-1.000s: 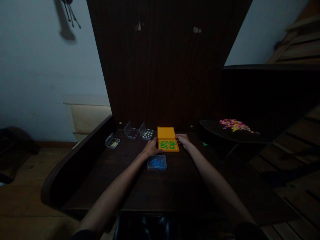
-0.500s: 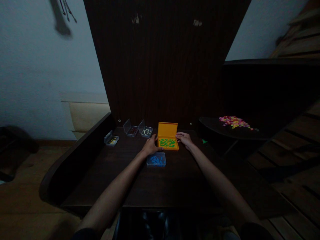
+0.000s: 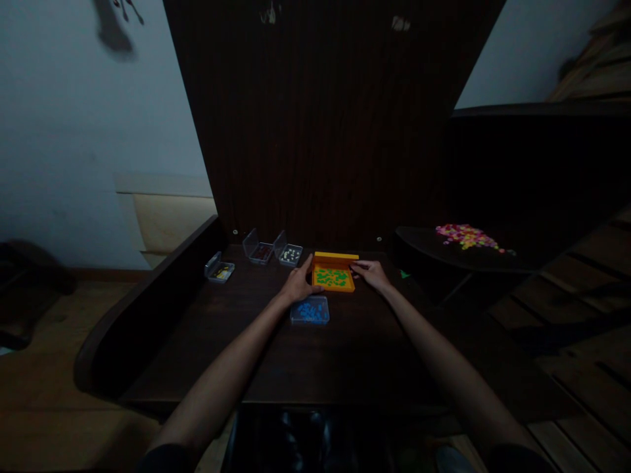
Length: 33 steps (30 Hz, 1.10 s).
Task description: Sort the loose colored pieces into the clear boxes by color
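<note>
An orange box (image 3: 333, 278) of small green pieces lies on the dark table (image 3: 305, 355), and its hinged lid (image 3: 336, 258) is tipped forward, half lowered over it. My left hand (image 3: 298, 284) rests against the box's left side with a finger up at the lid's corner. My right hand (image 3: 372, 273) touches the lid's right end with its fingers. Just in front of my left hand lies a shut clear case of blue pieces (image 3: 310, 310).
Three small open clear cases stand at the table's back left: one with yellow bits (image 3: 219, 269), one with dark red bits (image 3: 259, 250), one with white bits (image 3: 289, 253). A heap of pink and yellow pieces (image 3: 466, 236) lies on a side shelf at the right.
The orange box's lid has swung forward from upright to half lowered, with both hands moving along its ends. The view has tilted slightly down.
</note>
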Tool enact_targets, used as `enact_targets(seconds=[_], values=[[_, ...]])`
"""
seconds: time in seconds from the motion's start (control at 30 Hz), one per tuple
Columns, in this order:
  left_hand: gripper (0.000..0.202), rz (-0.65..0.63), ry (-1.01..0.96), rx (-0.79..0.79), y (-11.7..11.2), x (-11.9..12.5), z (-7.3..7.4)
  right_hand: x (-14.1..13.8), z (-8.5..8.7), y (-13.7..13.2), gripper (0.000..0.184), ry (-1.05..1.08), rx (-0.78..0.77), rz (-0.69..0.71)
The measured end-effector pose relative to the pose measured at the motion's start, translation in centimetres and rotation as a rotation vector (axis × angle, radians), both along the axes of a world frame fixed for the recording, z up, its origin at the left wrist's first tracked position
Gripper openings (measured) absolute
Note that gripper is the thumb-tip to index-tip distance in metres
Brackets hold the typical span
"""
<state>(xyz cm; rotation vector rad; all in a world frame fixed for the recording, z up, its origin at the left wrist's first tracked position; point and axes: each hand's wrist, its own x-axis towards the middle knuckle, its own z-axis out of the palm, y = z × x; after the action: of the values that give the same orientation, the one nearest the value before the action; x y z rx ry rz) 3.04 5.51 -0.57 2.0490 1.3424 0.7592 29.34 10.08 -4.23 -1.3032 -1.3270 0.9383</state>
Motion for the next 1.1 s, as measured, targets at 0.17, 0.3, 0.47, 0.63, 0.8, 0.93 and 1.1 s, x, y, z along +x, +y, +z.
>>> enact_targets(seconds=[0.17,0.3,0.47,0.63,0.8,0.93,1.1], values=[[0.094,0.009,-0.009,-0.014,0.2,0.1,-0.1,0.6,0.6,-0.8,0.026,-0.050,-0.005,0.080],[0.083,-0.020,0.000,0.014,0.3,0.0,-0.2,0.9,1.2,-1.4,0.025,-0.159,0.008,0.145],[0.063,-0.023,0.073,0.019,0.3,0.0,-0.4,1.3,1.9,-1.8,0.028,-0.294,-0.017,0.221],[0.063,0.004,0.121,0.033,0.3,0.0,-0.3,0.9,2.3,-2.0,0.028,-0.396,-0.026,0.187],[0.065,-0.007,0.076,0.023,-0.1,0.0,0.2,-1.1,2.4,-2.4,0.037,-0.657,0.172,0.108],[0.052,0.017,0.015,0.010,-0.4,0.3,0.3,-3.9,2.0,-3.1,0.049,-0.836,0.231,0.183],[0.046,0.092,-0.027,0.005,-0.4,0.5,0.2,-7.0,1.0,-4.5,0.061,-1.026,0.184,0.173]])
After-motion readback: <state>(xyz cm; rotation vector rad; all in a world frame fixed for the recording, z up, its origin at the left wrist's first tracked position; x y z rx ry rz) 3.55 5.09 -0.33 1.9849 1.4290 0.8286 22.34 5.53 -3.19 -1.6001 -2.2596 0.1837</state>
